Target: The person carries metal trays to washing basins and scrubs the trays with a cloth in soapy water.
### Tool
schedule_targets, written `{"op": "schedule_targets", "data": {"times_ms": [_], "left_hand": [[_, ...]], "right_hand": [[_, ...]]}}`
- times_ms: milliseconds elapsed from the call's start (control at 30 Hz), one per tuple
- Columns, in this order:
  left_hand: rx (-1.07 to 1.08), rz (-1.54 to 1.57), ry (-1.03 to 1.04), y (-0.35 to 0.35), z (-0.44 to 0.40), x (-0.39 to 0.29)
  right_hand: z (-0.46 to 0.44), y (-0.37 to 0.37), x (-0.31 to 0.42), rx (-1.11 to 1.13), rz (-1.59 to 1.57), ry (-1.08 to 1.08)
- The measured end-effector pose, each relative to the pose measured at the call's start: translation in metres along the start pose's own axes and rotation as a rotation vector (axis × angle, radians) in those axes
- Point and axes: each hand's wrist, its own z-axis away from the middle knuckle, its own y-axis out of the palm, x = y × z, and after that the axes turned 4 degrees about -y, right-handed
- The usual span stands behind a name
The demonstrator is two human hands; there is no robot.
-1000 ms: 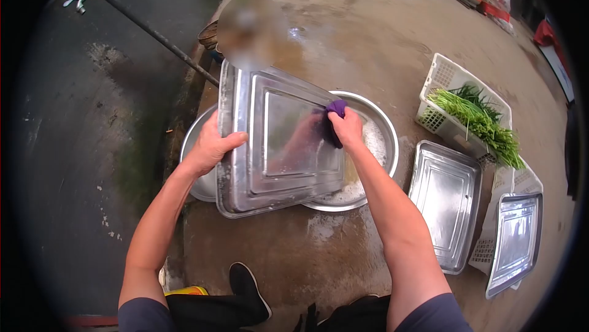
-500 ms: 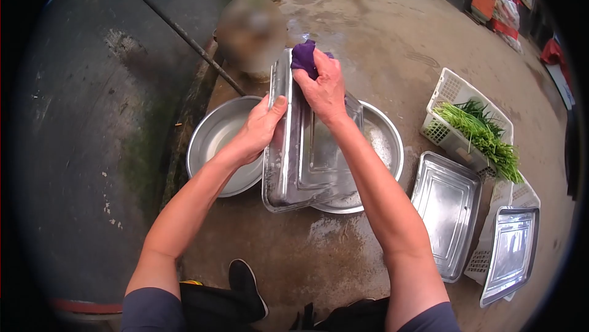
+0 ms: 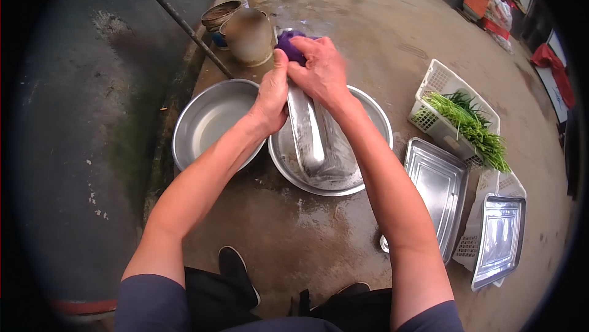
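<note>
A metal tray is tilted on edge over the right round basin, its side wall facing me. My left hand grips the tray's left edge, thumb on top. In my right hand is a purple cloth, pressed against the far end of the tray; the fingers are curled round it. Soapy water shows in the right basin under the tray. Beside it on the left stands another metal basin with clear-looking liquid.
On the right are a white basket of green vegetables, a metal tray on the floor and a smaller tray leaning on a crate. Buckets stand ahead. A pipe slants along the left wall.
The tray has turned from face-up to steeply edge-on. My right hand has moved with the cloth from the tray's right side to its far end, close to my left hand.
</note>
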Motion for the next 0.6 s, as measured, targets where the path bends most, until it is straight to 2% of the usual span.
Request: {"op": "schedule_targets", "data": {"times_ms": [33,100,167,200,233,267,300,367,400,467,567,600], "left_hand": [[-0.031,0.117,0.005,0.003,-0.004,0.0],[-0.088,0.092,0.006,0.004,-0.007,-0.004],[-0.008,0.199,-0.047,-0.004,-0.011,-0.011],[-0.135,0.233,-0.111,0.003,-0.005,-0.02],[-0.137,0.234,-0.11,-0.005,-0.008,-0.02],[-0.148,0.273,-0.222,-0.019,-0.016,-0.019],[-0.157,0.311,-0.336,-0.032,-0.024,-0.017],[-0.236,0.336,-0.344,-0.048,-0.032,-0.012],[-0.315,0.239,-0.314,-0.056,-0.034,-0.009],[-0.458,0.147,-0.284,-0.072,-0.038,-0.01],[-0.489,0.068,-0.257,-0.085,-0.036,-0.011],[-0.479,0.122,-0.289,-0.083,-0.034,-0.013]], "right_hand": [[0.001,-0.004,0.002,0.001,0.011,0.002],[0.002,-0.012,0.008,0.295,0.073,0.11],[0.003,-0.02,0.017,0.351,0.037,0.169],[0.004,-0.02,0.02,0.412,-0.024,0.177],[0.005,-0.02,0.025,0.474,-0.087,0.182],[0.008,-0.02,0.031,0.501,-0.112,0.181],[0.012,-0.016,0.033,0.502,-0.112,0.178],[0.024,-0.008,0.035,0.528,-0.114,-0.006],[0.03,-0.009,0.044,0.521,-0.063,-0.077],[0.04,-0.016,0.061,0.541,-0.071,-0.118],[0.063,-0.017,0.072,0.52,-0.06,-0.166],[0.071,-0.017,0.074,0.449,-0.096,-0.195]]}}
